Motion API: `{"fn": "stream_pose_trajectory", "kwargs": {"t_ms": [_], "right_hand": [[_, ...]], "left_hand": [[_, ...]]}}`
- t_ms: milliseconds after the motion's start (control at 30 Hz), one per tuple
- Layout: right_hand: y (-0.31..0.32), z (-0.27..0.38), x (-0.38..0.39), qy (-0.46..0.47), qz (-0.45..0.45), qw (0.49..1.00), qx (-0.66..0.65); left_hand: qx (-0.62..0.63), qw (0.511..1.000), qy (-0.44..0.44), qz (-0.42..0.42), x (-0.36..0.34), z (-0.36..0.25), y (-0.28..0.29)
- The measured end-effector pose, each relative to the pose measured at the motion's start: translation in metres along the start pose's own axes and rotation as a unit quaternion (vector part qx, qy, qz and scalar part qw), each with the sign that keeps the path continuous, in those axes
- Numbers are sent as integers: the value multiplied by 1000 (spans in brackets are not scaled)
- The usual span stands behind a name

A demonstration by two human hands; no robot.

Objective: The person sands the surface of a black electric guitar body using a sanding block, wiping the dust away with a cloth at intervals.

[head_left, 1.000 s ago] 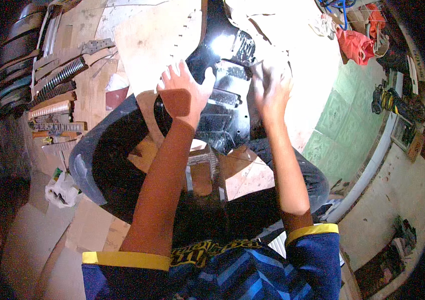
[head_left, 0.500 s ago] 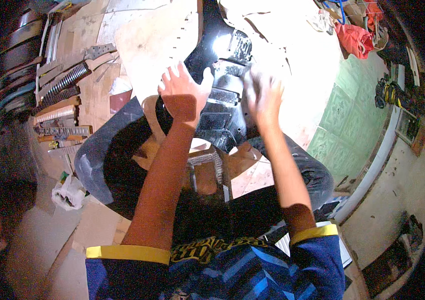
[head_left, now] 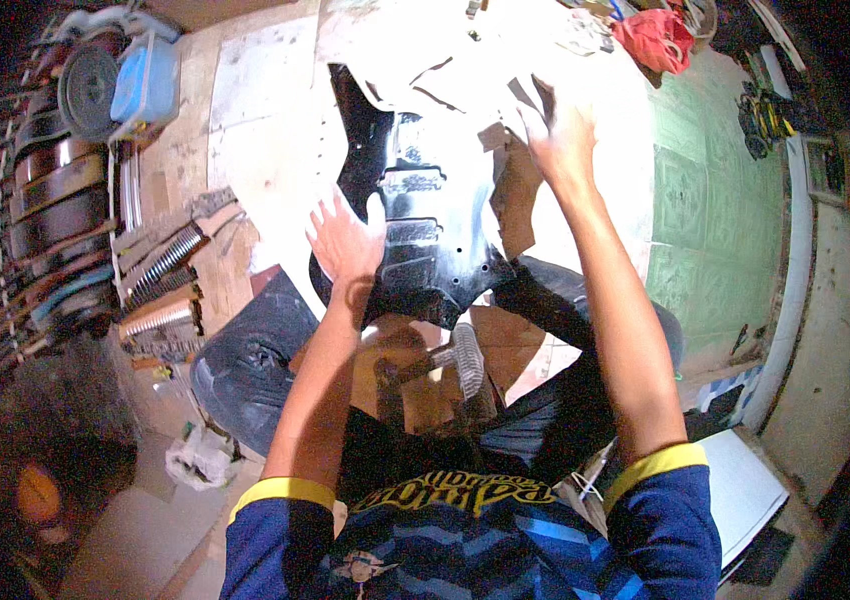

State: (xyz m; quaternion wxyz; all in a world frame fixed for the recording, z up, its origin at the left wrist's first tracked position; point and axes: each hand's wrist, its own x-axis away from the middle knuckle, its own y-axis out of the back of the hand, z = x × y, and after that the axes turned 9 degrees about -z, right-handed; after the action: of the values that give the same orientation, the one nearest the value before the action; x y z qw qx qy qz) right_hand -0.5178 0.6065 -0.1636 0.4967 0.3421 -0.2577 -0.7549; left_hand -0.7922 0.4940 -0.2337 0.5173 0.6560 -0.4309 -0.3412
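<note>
Glossy black panel [head_left: 415, 245] is lying right in front of the seated person, between the knees, on a bright pale surface [head_left: 615, 210]. Ribbed recesses are facing up; small round holes are showing toward its lower right. Left hand [head_left: 347, 240] is sitting at the panel's left edge, fingers spread, thumb standing apart on the panel side; can't tell if it's pressing down. Right hand [head_left: 560, 130] is staying clear of the panel, farther out to the upper right, open, thumb parted from the fingers; glare is washing out the fingertips, and I can't tell if they're touching the surface.

Dark trouser legs [head_left: 255, 360] are flanking the near end. Going outward: a silver coiled piece [head_left: 167, 255] is lying on the left, a rack of curved parts [head_left: 45, 215] is standing beyond, a blue container [head_left: 143, 90] is sitting at upper left. White plastic bag [head_left: 200, 458] is lying lower left. Green tiles [head_left: 720, 200] are running along the right; a red bag [head_left: 653, 42] is slumping at the top.
</note>
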Motion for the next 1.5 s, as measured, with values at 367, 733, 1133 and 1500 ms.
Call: {"fn": "stream_pose_trajectory", "kwargs": {"t_ms": [367,733,1133,1500], "right_hand": [[145,18,72,-84,-35,970,-224],[151,-7,67,-87,-100,967,-217],[153,11,66,-75,-79,977,-183],[149,18,62,-55,-92,973,-206]], "left_hand": [[-36,942,-294,156,69,-134,-14],[-24,967,-254,-2,27,-41,-19],[-79,905,-346,234,90,-123,-9],[-23,948,-310,69,-6,-135,-32]]}}
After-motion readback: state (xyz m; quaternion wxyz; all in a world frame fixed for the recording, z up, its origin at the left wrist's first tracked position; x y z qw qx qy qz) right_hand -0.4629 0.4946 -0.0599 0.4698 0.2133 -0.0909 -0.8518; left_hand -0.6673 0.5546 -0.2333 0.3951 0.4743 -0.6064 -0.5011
